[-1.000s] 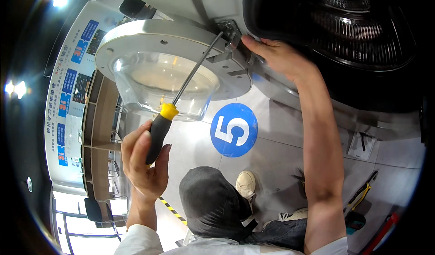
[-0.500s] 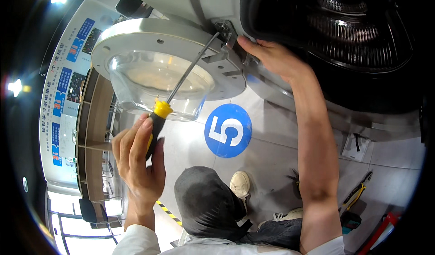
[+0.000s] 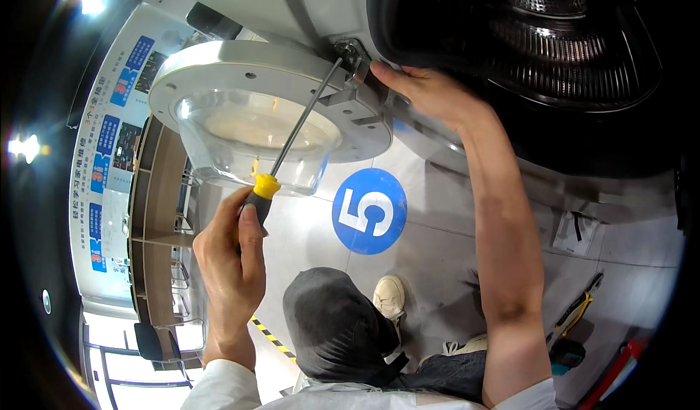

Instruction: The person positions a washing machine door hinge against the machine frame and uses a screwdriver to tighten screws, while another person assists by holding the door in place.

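Observation:
My left hand is closed around the dark handle of a screwdriver with a yellow collar. The long metal shaft slants up to a metal hinge, where its tip meets the fittings. That hinge joins a round white washing machine door to the machine's front; the door stands swung out, its clear glass bowl facing me. My right hand rests against the front beside the hinge, thumb stretched toward it. Its other fingers are partly hidden near the black door seal.
Right of the seal is the metal drum. Pliers with yellow-and-black handles, a dark teal-marked tool and a red-edged object lie on the floor at lower right. A blue floor marker lies below the door. A long desk stands left.
My left hand has turned and wrapped further around the screwdriver handle, covering more of it. The tip stays at the hinge. My right hand keeps its place there while the view shifts slightly.

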A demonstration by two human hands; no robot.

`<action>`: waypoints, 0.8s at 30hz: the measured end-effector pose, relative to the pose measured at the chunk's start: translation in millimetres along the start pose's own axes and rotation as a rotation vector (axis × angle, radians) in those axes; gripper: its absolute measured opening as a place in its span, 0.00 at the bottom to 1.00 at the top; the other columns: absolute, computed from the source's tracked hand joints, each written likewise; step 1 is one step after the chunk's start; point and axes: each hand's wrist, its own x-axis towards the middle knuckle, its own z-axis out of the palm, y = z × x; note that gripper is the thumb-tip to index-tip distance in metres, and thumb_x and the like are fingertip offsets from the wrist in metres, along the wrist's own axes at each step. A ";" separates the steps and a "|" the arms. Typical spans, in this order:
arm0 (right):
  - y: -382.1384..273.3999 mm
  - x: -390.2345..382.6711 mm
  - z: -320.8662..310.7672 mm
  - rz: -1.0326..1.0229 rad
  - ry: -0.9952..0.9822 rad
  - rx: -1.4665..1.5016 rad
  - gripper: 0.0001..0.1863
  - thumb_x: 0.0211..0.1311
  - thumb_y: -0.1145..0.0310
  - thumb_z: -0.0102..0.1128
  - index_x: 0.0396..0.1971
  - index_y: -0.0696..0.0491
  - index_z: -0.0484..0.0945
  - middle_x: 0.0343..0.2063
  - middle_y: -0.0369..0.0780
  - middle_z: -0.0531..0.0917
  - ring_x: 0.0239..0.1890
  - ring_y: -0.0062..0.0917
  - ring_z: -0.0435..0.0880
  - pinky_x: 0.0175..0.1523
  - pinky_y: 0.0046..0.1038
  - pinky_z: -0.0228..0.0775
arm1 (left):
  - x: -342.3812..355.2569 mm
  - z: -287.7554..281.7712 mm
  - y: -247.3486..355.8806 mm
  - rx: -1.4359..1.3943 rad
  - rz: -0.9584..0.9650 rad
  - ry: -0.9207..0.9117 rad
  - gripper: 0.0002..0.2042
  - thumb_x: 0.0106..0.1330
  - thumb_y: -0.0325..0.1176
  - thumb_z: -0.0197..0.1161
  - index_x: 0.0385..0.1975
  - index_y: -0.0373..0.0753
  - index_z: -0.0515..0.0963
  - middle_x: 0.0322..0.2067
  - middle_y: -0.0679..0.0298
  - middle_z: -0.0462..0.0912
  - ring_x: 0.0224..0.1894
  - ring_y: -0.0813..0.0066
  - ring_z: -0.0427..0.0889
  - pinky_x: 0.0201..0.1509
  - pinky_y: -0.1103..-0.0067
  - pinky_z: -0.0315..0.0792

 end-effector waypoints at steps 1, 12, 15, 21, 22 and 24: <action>-1.6 0.8 0.3 0.024 -0.013 -0.003 0.24 0.63 0.44 0.60 0.42 0.51 0.83 0.38 0.31 0.81 0.45 0.18 0.73 0.53 0.26 0.64 | 0.6 -2.3 4.4 0.104 0.070 0.052 0.14 0.68 0.32 0.58 0.51 0.35 0.73 0.29 0.56 0.80 0.23 0.73 0.79 0.27 0.77 0.71; 10.2 6.5 1.2 -0.129 -0.044 0.086 0.23 0.66 0.47 0.58 0.44 0.51 0.82 0.41 0.31 0.81 0.46 0.15 0.73 0.55 0.23 0.63 | 21.1 -18.1 13.7 -0.276 -0.133 -0.085 0.17 0.72 0.40 0.55 0.44 0.29 0.75 0.25 0.58 0.78 0.24 0.78 0.77 0.25 0.78 0.70; 9.0 4.8 -0.7 -0.097 -0.045 0.092 0.23 0.66 0.46 0.58 0.45 0.51 0.82 0.41 0.31 0.81 0.45 0.15 0.72 0.55 0.23 0.62 | 27.8 -27.3 2.4 -0.750 -0.400 -0.349 0.15 0.71 0.36 0.56 0.48 0.31 0.73 0.27 0.60 0.78 0.25 0.78 0.79 0.26 0.82 0.73; 6.0 2.9 4.2 -0.082 -0.028 0.140 0.23 0.66 0.46 0.58 0.45 0.51 0.82 0.41 0.31 0.81 0.46 0.15 0.72 0.55 0.23 0.62 | 51.0 -15.8 12.7 -0.702 -0.580 -0.663 0.16 0.65 0.40 0.64 0.39 0.32 0.73 0.26 0.61 0.76 0.22 0.80 0.76 0.25 0.84 0.74; 6.1 3.4 3.1 -0.111 -0.037 0.133 0.23 0.66 0.46 0.58 0.46 0.51 0.82 0.41 0.31 0.82 0.46 0.15 0.72 0.56 0.23 0.62 | 53.6 -14.4 14.0 -0.725 -0.652 -0.678 0.16 0.66 0.42 0.62 0.37 0.33 0.73 0.26 0.60 0.76 0.22 0.80 0.76 0.25 0.84 0.74; 5.8 4.9 1.5 -0.081 -0.049 0.092 0.23 0.66 0.47 0.58 0.47 0.51 0.82 0.43 0.31 0.82 0.48 0.15 0.73 0.57 0.24 0.63 | 54.8 -11.1 5.0 -1.015 -0.763 -0.710 0.21 0.68 0.51 0.55 0.32 0.35 0.73 0.26 0.59 0.77 0.23 0.77 0.79 0.26 0.82 0.75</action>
